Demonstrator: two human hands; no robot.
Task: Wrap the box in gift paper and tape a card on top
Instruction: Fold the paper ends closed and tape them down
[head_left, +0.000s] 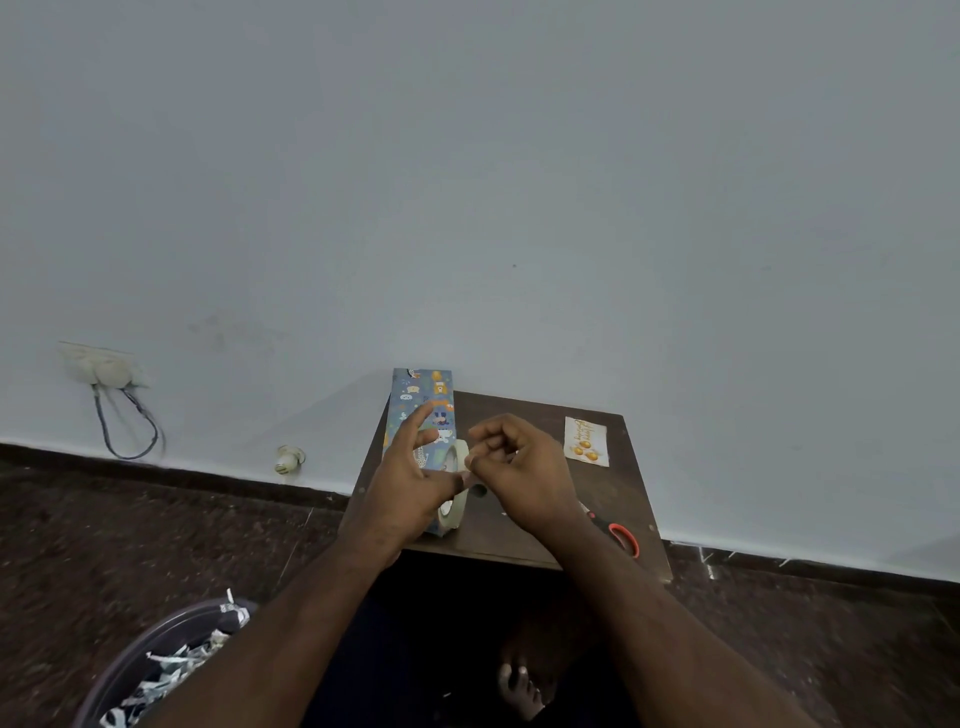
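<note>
- 1 wrapped box (422, 397): blue gift paper with a cartoon animal print, lying flat on the left part of the small dark table (524, 535), long axis running away from the person, far end overhanging the table edge near the wall. Near part hidden behind the hands.
- 1 tape roll (451, 506): cream, standing on edge above the near end of the box, right under the hands.
- 1 card (586, 441): white with gold balloons and gold lettering, flat on the far right part of the table, well apart from the box. Not on the box yet.
- 1 pair of scissors (621, 535): red handles, on the near right part of the table, partly covered by the right forearm.
- left hand (410, 486): holds the tape roll, thumb curled onto its rim; index finger stretched out over the box.
- right hand (519, 467): fingers curled in, thumb and fingertip pinching at the roll's rim, apparently on the loose tape end; the end itself is too small to make out.
- Hands touch each other at the roll.
- 1 round bin (140, 654): dark, on the floor at lower left, holds a heap of shredded white and blue paper scraps (171, 670), one scrap sticking up over the rim.
- 1 wall socket (101, 366) at left with a looped cable hanging down.
- 1 bare foot (522, 686) under the table.
</note>
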